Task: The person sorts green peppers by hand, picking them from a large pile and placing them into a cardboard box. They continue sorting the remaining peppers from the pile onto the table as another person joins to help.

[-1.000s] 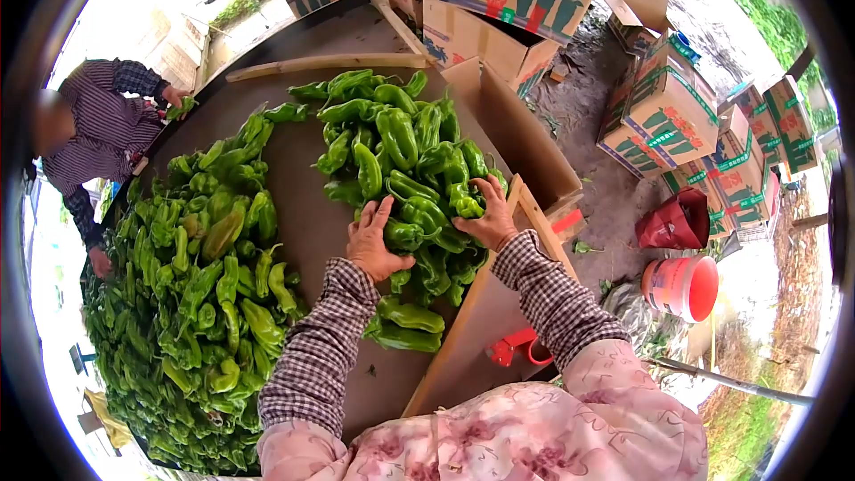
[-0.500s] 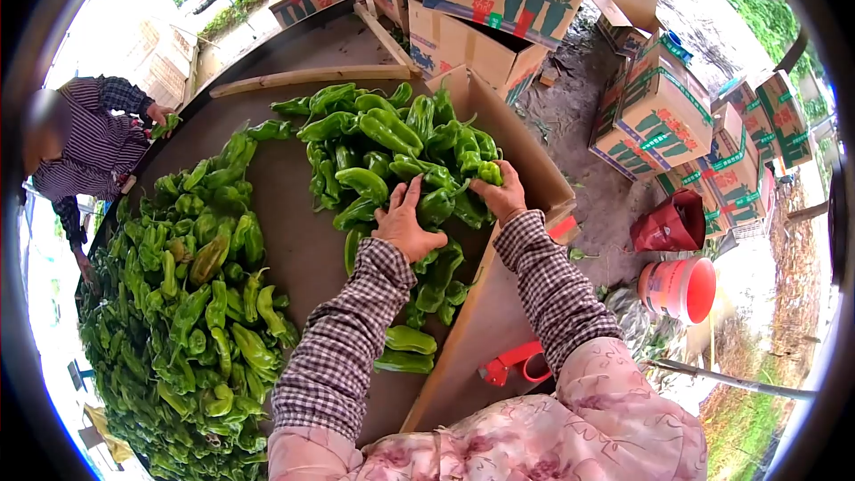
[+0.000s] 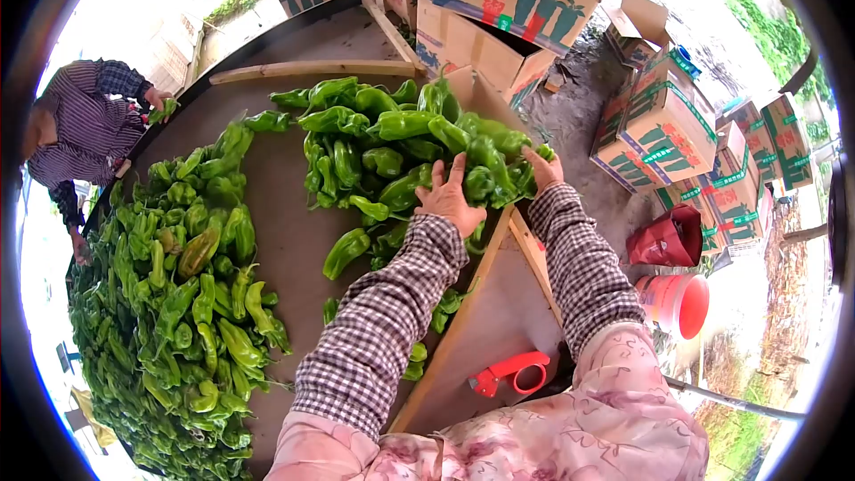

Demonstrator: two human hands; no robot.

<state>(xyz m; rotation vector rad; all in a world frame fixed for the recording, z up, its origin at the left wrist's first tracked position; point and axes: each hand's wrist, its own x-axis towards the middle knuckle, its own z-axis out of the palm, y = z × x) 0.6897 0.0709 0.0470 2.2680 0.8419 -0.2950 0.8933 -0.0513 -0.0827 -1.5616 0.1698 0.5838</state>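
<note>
Dozens of green peppers (image 3: pixel 405 126) lie heaped between eleven and twelve o'clock in the head view, beside an open carton (image 3: pixel 495 100) at one. The left hand (image 3: pixel 449 203), near centre, rests splayed on them; the right hand (image 3: pixel 545 171), apart from it at two, cups their edge, though whether it grips I can't tell. The step looks like herding the heap, which calls for guarding its loose sides.

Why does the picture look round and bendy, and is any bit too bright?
Head view: black corners and a bowed-looking table suggest a wide lens; head view: the upper-left background is washed out; head view: the peppers have shiny highlights.
</note>
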